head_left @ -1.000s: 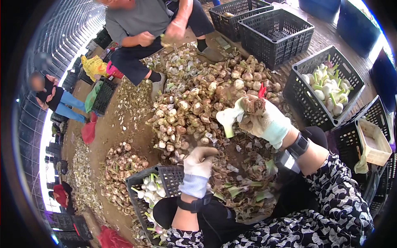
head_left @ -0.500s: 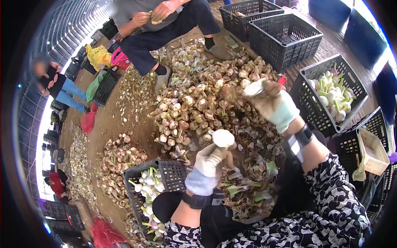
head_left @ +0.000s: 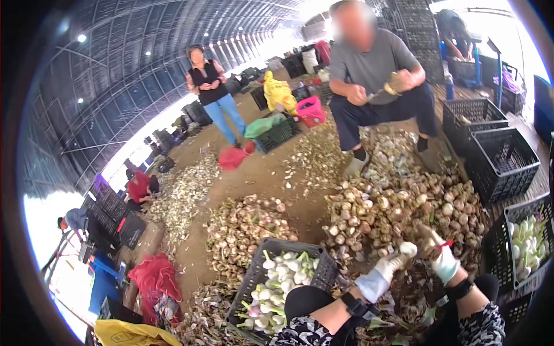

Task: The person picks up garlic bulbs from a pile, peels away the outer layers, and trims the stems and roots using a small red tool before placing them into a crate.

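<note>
My left hand (head_left: 383,273), in a whitish glove, is closed around a peeled white garlic bulb (head_left: 408,249). Just to its right is my gloved right hand (head_left: 440,258), its fingers curled. A small red piece (head_left: 446,244) sticks out beside those fingers; the rest of whatever it holds is hidden. Beyond both hands spreads a large heap of unpeeled garlic (head_left: 398,210). Loose skins and cut leaves (head_left: 398,320) lie below them. At my left knee a black crate (head_left: 327,266) holds white trimmed garlic bulbs (head_left: 280,282).
Across the heap a seated person (head_left: 375,69) handles garlic. Another person (head_left: 210,92) stands farther back. Black crates (head_left: 502,167) line the right side, one with trimmed garlic (head_left: 528,245). A smaller garlic pile (head_left: 248,230) and a red net bag (head_left: 154,282) are on the left.
The view has swung up and to the left. My right hand, earlier raised and blurred apart from the left, is now close beside it. The garlic bulb stays in my left hand.
</note>
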The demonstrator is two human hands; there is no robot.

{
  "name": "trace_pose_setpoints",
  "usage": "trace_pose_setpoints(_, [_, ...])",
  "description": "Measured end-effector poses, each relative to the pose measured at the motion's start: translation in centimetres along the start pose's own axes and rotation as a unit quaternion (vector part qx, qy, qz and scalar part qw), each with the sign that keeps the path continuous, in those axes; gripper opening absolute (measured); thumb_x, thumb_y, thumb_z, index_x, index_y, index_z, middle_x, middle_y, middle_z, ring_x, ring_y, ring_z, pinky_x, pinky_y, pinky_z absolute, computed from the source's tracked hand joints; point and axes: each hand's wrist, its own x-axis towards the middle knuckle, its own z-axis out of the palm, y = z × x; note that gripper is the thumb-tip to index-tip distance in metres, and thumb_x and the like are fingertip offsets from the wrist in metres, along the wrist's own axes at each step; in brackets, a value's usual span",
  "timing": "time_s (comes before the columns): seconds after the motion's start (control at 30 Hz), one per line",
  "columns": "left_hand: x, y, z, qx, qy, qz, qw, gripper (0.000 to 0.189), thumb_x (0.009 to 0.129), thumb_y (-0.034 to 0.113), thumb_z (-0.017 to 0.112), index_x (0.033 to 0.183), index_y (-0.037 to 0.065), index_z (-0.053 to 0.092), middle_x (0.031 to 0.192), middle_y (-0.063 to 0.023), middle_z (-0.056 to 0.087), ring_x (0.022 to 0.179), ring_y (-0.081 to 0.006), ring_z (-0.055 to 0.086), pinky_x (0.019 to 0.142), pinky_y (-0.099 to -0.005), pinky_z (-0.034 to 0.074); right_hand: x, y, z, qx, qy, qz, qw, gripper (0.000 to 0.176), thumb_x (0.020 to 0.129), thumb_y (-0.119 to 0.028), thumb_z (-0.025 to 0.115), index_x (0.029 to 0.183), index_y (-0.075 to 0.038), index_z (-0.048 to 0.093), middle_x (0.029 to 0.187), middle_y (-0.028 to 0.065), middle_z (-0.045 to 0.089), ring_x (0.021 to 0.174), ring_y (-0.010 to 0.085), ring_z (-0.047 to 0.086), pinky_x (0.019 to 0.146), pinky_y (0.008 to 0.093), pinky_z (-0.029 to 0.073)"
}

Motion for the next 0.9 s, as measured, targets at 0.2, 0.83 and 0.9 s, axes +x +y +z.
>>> trace_pose_setpoints(0.2, [0.5,-5.1,-1.0,0.030,-0.020,-0.024,0.999,0.033,0.089,0.025,0.052,0.109,-0.002,0.054,0.095,0.0000,0.059,0.085,-0.0066,0.050,0.075,-0.0203,0.040,0.2,-2.1,5.4,-0.376,0.101,-0.086,0.917,0.025,0.087,-0.023,0.047,0.082,-0.001,0.058,0.074,0.0022,0.059,0.065,0.0170,0.056,0.057,0.0288,0.043])
trace_pose_setpoints(0.83, [-5.8,0.8,0.9,0.073,0.016,0.162,0.984,0.025,0.086,0.021,0.055,0.099,0.000,0.059,0.073,0.0015,0.056,0.054,-0.0050,0.044,0.048,-0.0210,0.036,0.8,-8.1,9.9,-0.408,0.199,-0.151,0.878,0.017,0.083,-0.014,0.049,0.092,0.000,0.053,0.076,0.0110,0.057,0.070,0.0201,0.056,0.061,0.0287,0.044])
trace_pose_setpoints(0.9, [-6.0,1.2,1.0,-0.008,-0.008,0.136,0.991,0.022,0.086,0.020,0.055,0.097,0.001,0.060,0.066,0.0036,0.052,0.053,-0.0048,0.043,0.047,-0.0205,0.034,1.3,-9.1,8.6,-0.378,0.171,0.043,0.909,0.021,0.086,-0.020,0.047,0.094,-0.001,0.053,0.069,0.0092,0.055,0.066,0.0170,0.054,0.057,0.0286,0.041])
